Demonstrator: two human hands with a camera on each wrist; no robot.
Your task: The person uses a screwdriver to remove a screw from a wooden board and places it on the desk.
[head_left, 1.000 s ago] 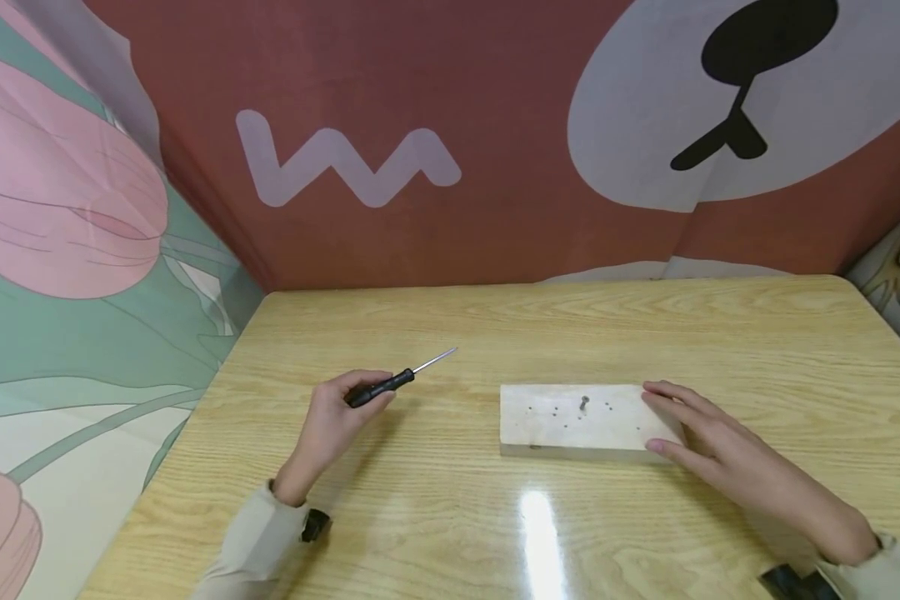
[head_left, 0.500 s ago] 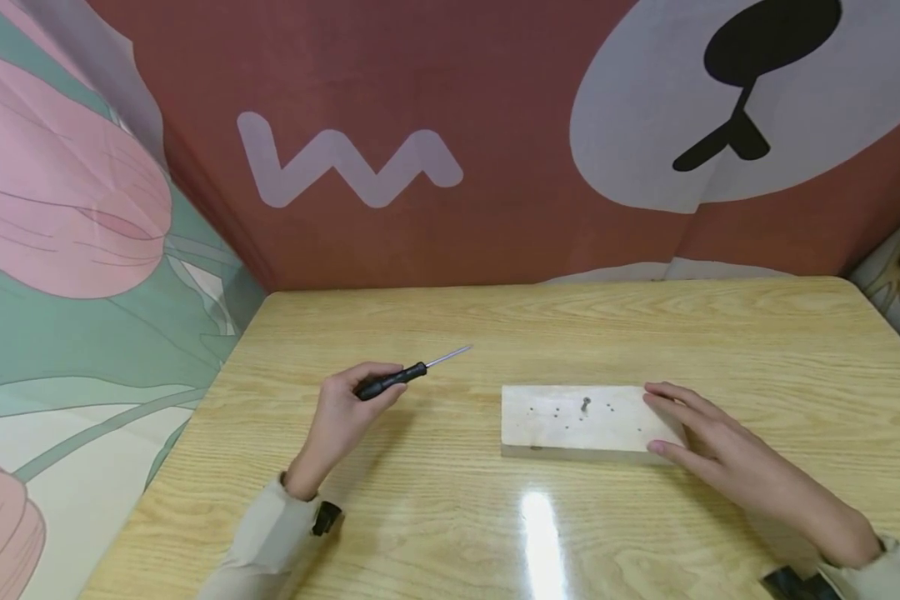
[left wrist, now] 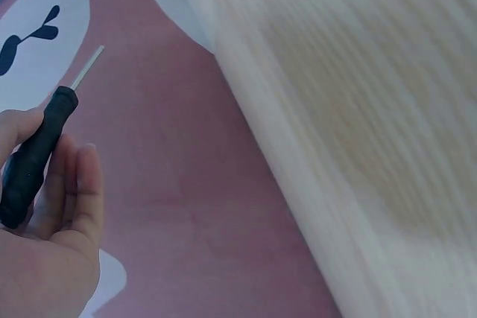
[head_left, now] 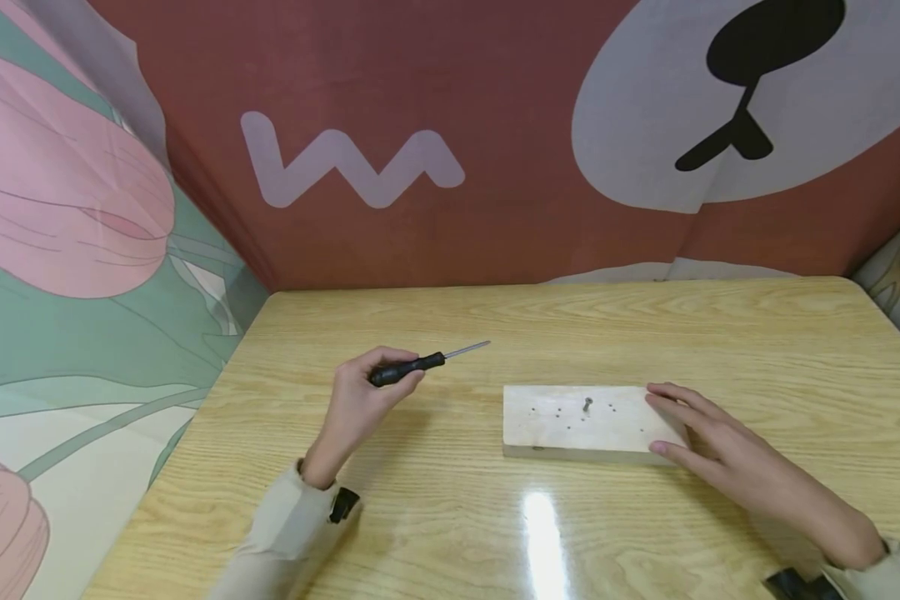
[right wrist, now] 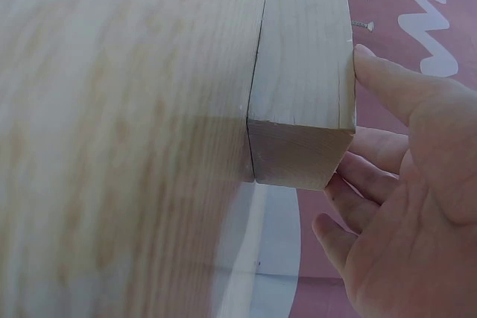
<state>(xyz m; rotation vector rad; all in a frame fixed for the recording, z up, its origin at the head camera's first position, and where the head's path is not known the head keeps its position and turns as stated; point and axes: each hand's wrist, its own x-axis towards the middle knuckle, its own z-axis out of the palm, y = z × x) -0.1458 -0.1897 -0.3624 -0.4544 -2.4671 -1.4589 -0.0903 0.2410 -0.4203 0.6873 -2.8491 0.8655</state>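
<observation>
The screw (head_left: 587, 405) stands up out of the top face of a pale wooden block (head_left: 622, 437), a little off-centre and closer to the block's far long edge. The block lies flat right of centre on the worktop (head_left: 435, 500), its long axis running side to side, roughly in line with the worktop's far edge. The left hand (head_left: 352, 396), over the left half of the worktop, pinches the black handle of a screwdriver (head_left: 407, 369) between thumb and fingers, and the shaft slants toward the far right corner. From that tip, the screw lies to the right and toward the near edge, well apart; judging by the angle, the shaft would have to tip downward to line up with it. The right hand (head_left: 727, 442) is the nearer to the screw: its fingers lie spread over the block's right end, thumb touching by the near edge and fingertips by the far corner. How firmly they press, I cannot tell.
</observation>
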